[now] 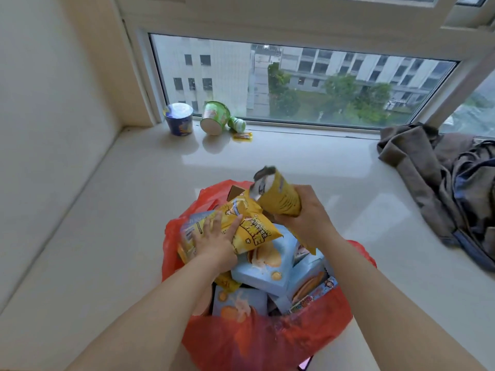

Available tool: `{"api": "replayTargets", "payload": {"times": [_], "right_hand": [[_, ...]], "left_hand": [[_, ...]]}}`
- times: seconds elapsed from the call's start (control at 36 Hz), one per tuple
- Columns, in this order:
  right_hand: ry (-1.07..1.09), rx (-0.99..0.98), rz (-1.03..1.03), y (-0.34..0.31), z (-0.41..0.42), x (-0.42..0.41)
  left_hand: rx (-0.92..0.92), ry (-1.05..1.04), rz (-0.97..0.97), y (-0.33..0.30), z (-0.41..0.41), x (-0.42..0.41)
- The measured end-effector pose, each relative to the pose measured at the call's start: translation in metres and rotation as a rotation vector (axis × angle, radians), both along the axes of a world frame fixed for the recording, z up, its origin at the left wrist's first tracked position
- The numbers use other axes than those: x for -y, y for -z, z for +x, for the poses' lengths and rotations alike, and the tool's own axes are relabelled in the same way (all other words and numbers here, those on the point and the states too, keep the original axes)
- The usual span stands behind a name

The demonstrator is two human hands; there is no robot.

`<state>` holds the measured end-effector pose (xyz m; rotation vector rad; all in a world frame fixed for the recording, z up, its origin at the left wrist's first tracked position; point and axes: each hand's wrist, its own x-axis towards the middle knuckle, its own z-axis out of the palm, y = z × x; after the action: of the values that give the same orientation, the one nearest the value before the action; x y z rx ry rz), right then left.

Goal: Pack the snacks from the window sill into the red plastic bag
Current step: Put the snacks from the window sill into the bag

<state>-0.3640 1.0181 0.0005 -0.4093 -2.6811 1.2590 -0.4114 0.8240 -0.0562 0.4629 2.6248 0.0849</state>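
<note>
Right hand (pixel 302 210) grips a yellow cardboard snack tube (pixel 278 195) over the stuffed red plastic bag (pixel 257 341); left hand (pixel 214 236), fingers spread, presses a yellow crinkly chip packet (pixel 254 228) down. Next: wedge the tube in. Cups remain at the sill's far-left corner.

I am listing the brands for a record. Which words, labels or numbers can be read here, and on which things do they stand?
None can be read for certain.
yellow snack bag: big white characters, blurred.
yellow packet in right hand: fine print, too small.
blue boxes: pictures, unreadable text.
blue cup, green cup: blurred.
</note>
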Motion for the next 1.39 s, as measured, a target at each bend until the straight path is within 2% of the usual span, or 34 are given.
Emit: {"api": "replayTargets", "payload": {"times": [0.08,0.14,0.42,0.53,0.64,0.75,0.81,0.89,1.03,1.17,1.28,1.39], "right_hand": [[-0.169,0.226,0.236,0.028,-0.002,-0.009],[-0.202,0.348,0.297,0.038,0.001,-0.013],[-0.177,0.172,0.374,0.058,-0.011,-0.014],[-0.161,0.287,0.44,0.065,-0.012,-0.027],[-0.245,0.37,0.506,0.061,-0.016,-0.031],[-0.365,0.437,0.446,0.046,-0.023,-0.04],[-0.364,0.421,0.387,0.037,-0.031,-0.042],[-0.306,0.388,0.281,0.029,-0.045,-0.038],[-0.26,0.318,0.279,0.019,-0.076,-0.023],[-0.255,0.369,0.333,0.015,-0.123,-0.01],[-0.212,0.379,0.339,0.018,-0.173,-0.003],[-0.154,0.387,0.314,0.027,-0.23,-0.003]], "left_hand": [[-0.021,-0.006,-0.002,0.002,-0.001,0.008],[-0.038,0.011,-0.014,0.005,-0.001,0.011],[-0.013,0.024,-0.01,0.008,-0.006,0.009],[0.038,0.034,-0.029,0.004,-0.006,0.008],[0.144,0.023,0.042,0.001,-0.011,0.012],[0.306,-0.07,0.237,-0.008,-0.027,0.02],[0.303,-0.138,0.307,-0.01,-0.034,0.02],[0.162,-0.164,0.292,-0.012,-0.039,0.015],[-0.007,-0.161,0.325,-0.021,-0.057,0.01],[-0.049,-0.128,0.371,-0.038,-0.106,0.006],[-0.042,-0.071,0.344,-0.044,-0.161,0.0],[0.007,-0.102,0.305,-0.046,-0.221,-0.01]]}}
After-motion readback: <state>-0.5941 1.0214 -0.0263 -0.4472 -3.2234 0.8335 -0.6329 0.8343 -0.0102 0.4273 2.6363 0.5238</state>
